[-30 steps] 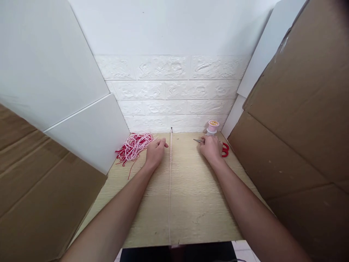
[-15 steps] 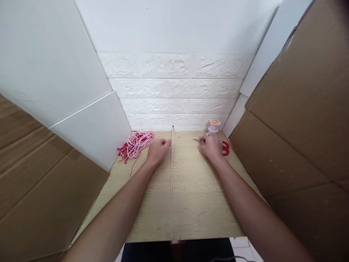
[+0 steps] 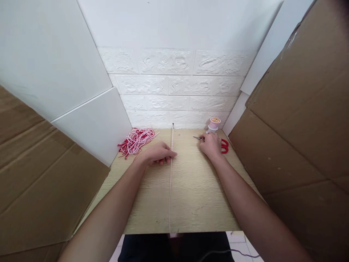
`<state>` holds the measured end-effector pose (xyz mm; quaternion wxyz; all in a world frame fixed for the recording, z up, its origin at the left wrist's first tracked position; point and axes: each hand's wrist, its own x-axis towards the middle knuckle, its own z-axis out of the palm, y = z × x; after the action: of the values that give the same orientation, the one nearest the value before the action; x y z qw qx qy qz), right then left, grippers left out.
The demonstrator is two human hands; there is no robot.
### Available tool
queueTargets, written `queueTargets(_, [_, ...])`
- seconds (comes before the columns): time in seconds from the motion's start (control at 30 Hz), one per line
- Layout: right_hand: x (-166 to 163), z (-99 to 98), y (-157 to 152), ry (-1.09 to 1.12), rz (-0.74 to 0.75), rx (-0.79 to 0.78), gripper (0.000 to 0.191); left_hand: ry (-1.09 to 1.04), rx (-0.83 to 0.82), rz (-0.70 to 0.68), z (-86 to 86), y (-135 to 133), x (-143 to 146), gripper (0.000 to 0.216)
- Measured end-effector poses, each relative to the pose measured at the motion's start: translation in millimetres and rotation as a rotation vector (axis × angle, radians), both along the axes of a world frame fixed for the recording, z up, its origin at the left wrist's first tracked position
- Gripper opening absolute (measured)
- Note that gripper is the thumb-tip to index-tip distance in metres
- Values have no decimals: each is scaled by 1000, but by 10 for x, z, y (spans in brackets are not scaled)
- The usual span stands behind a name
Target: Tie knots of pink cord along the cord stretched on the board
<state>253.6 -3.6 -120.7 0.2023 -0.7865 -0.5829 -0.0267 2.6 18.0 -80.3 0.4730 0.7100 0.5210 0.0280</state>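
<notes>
A thin pale cord (image 3: 170,189) runs straight down the middle of the wooden tabletop (image 3: 191,203), from a pin at the back wall to the front edge. My left hand (image 3: 158,154) lies low on the table with its fingertips pinched on this cord, a little behind the middle. My right hand (image 3: 210,145) rests at the back right, closed over red-handled scissors (image 3: 224,145) whose blades point left.
A tangle of red and pink cords (image 3: 135,141) lies at the back left. A small pink spool (image 3: 213,124) stands against the white brick-pattern wall. White panels and cardboard sheets close in both sides.
My left hand has slid toward me and turned right, its fingers now reaching the cord. My right hand has stayed on the scissors. The view has tilted slightly.
</notes>
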Motion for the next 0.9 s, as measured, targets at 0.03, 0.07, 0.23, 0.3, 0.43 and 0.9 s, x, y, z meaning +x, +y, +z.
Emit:
queueTargets(0.03, [2,-2,0,-2,0,1,34,-18,-20,-10,-7,7,-5,49])
queueTargets(0.07, [3,-3,-1,-5,2,2,34,-34,-42,-25,-14,11,-9,50])
queueTargets(0.23, [9,-6,-5,1,9,10,35,-73,-135,-145,9,-7,-33,50])
queueTargets(0.3, [16,-11,-1,6,8,10,34,-74,-158,-198,35,-19,-44,49])
queueTargets(0.43, [31,-28,12,4,9,7,33,-69,-210,-288,53,-28,-65,45])
queueTargets(0.9, [34,-46,28,22,21,15,24,-20,-292,-317,56,-51,-82,49])
